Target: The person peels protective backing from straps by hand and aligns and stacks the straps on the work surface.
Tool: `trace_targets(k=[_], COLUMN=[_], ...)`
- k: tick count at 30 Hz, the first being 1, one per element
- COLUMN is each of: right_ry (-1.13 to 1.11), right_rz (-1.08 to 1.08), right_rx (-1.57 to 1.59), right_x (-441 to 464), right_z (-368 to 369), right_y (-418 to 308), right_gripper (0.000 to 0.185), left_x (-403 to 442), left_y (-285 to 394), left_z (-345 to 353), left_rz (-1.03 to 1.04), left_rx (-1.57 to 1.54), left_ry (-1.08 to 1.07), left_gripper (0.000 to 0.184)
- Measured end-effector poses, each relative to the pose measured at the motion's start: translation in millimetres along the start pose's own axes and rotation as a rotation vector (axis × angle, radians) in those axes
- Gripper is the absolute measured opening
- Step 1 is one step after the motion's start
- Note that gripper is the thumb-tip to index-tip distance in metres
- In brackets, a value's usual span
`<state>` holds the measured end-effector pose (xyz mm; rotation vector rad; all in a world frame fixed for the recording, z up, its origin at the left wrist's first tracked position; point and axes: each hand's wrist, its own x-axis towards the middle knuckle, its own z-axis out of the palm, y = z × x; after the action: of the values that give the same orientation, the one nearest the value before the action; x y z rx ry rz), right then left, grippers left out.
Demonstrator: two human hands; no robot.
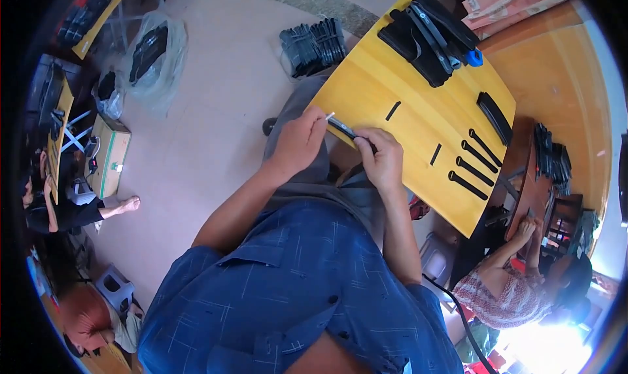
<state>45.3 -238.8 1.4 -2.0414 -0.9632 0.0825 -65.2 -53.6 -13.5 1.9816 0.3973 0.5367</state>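
Four black straps [468,186] lie right (neatly rowed); at the table's [366,83] near left corner the left hand [302,142] pinches a white stick [330,116], the right hand [383,159] firmly grips a dark strip [341,127].

Hands [383,157] with dark strip [341,127], seemingly white stick [330,116]

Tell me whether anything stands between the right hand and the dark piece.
Nothing visible does: the right hand holds the dark piece directly. A thin pale item shows at the left hand, near the piece's other end.
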Motion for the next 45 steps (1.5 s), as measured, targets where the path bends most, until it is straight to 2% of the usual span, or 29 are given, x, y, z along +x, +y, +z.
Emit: trace_targets(k=[3, 12, 25, 34, 45], right_ry=[-0.003, -0.056, -0.031, 0.014, 0.080], right_rz=[-0.020, 0.085, 0.095, 0.053, -0.046], right_rx=[-0.025, 0.093, 0.104, 0.070, -0.057], right_x=[2, 5, 2, -2, -6], right_z=[5, 2, 5, 10, 18], right_y=[2, -8, -5, -5, -6], right_gripper=[0.009, 0.010, 0.009, 0.010, 0.011], left_x=[-7, -19, -19, -21, -22], left_y=[7, 5, 0, 2, 10], left_z=[-1, 15, 23, 26, 26], left_rz=[0.005, 0.048, 0.063, 0.052, 0.006], left_rx=[0.064, 0.139, 0.129, 0.147, 0.347], left_ry=[-0.120, -0.129, -0.151, -0.154, -0.153], left_gripper=[0.014, 0.014, 0.013, 0.011, 0.012])
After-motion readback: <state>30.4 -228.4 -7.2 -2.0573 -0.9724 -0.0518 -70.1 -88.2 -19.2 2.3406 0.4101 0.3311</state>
